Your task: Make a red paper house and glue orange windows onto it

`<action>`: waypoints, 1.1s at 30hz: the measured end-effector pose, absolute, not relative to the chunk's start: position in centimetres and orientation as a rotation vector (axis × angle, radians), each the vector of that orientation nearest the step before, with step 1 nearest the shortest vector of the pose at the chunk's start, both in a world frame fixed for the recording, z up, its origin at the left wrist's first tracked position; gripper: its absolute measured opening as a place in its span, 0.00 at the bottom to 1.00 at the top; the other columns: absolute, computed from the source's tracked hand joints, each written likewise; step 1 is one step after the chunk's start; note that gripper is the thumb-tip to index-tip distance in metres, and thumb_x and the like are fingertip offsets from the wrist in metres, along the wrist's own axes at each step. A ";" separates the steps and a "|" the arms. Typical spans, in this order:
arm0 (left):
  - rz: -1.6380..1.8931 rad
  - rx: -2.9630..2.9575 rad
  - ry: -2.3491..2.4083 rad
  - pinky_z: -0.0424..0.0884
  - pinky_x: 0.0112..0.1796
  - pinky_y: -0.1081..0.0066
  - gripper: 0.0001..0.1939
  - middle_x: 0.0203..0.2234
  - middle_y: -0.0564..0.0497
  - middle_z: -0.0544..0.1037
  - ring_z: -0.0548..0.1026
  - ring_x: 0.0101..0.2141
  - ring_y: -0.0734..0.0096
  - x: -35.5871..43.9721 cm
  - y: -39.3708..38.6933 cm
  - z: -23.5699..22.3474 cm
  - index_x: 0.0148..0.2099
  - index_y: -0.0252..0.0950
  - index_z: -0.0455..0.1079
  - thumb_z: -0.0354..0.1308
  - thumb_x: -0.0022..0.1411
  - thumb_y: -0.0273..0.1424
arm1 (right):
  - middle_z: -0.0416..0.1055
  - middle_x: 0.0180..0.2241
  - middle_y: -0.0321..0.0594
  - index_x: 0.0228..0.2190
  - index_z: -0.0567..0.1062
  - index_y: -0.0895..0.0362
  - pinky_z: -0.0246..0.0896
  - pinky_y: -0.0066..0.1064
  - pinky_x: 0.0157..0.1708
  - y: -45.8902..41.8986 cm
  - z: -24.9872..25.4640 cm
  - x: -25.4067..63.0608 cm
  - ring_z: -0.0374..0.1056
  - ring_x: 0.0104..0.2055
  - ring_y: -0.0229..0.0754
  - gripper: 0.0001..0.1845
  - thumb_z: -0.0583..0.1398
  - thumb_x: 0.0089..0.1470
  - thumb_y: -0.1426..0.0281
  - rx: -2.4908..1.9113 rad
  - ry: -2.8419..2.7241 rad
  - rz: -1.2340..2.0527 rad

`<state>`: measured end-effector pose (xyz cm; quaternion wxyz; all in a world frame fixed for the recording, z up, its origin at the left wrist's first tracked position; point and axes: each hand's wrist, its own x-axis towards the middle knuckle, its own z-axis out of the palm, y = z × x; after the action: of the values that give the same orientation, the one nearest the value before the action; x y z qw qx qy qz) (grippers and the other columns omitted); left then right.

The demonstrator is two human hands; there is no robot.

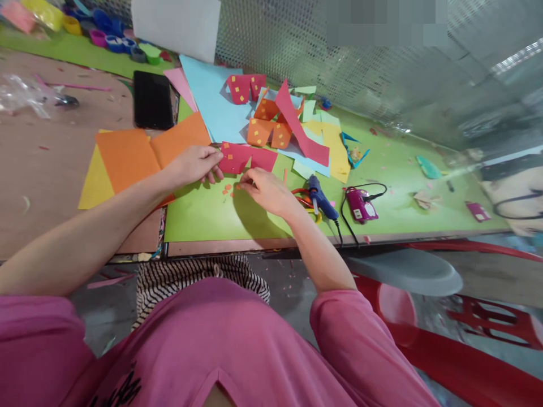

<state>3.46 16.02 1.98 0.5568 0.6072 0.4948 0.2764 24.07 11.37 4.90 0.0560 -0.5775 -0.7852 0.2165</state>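
A red paper piece (261, 159) with a notch in its lower edge and small orange squares at its left end lies on the green tabletop. My left hand (198, 164) has its thumb and fingers closed on the left end of this piece. Just below the notch, my right hand (266, 189) is pinched, and whatever is between its fingertips is too small to make out. Small orange paper bits (227, 189) lie loose between the hands. Behind them stand folded orange paper (258, 133) and folded red paper (240, 89), both dotted with yellow squares.
A blue glue gun (321, 198) and a magenta box with a cable (360, 204) are right of my right hand. Orange sheets (131, 158) lie under my left forearm. A black phone-like slab (153, 100), blue sheets (216, 107) and a red strip (303, 133) are farther back.
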 end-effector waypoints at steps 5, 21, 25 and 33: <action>0.652 1.454 1.169 0.63 0.20 0.78 0.18 0.27 0.49 0.83 0.72 0.20 0.78 3.5 16.0 2.0 0.29 0.36 0.66 0.51 0.74 0.30 | 0.73 0.43 0.44 0.39 0.76 0.55 0.59 0.37 0.43 10.3 4.7 23.5 0.69 0.42 0.45 0.05 0.58 0.63 0.72 -1.646 -2.376 0.571; 0.656 1.430 1.170 0.63 0.21 0.74 0.18 0.26 0.48 0.82 0.73 0.21 0.76 3.5 15.9 2.1 0.28 0.37 0.66 0.51 0.74 0.30 | 0.75 0.43 0.45 0.38 0.76 0.54 0.59 0.38 0.42 11.3 4.0 21.7 0.70 0.44 0.47 0.06 0.59 0.62 0.73 -1.698 -2.396 0.613; 0.654 1.459 1.167 0.62 0.21 0.76 0.18 0.26 0.48 0.82 0.72 0.20 0.77 3.5 16.0 2.0 0.28 0.37 0.66 0.51 0.74 0.30 | 0.75 0.40 0.45 0.37 0.75 0.55 0.58 0.38 0.41 11.5 4.1 21.8 0.69 0.42 0.47 0.03 0.60 0.60 0.73 -1.747 -2.371 0.671; 0.649 1.444 1.171 0.62 0.21 0.77 0.18 0.27 0.48 0.83 0.73 0.20 0.77 3.5 15.9 2.1 0.28 0.36 0.65 0.52 0.74 0.30 | 0.74 0.40 0.42 0.36 0.71 0.54 0.60 0.36 0.40 11.9 4.1 22.8 0.66 0.37 0.43 0.03 0.56 0.63 0.71 -1.669 -2.189 0.619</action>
<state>3.49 15.90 2.10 0.5530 0.6109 0.4955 0.2746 22.84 11.87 4.13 0.1592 -0.5840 -0.7660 0.2167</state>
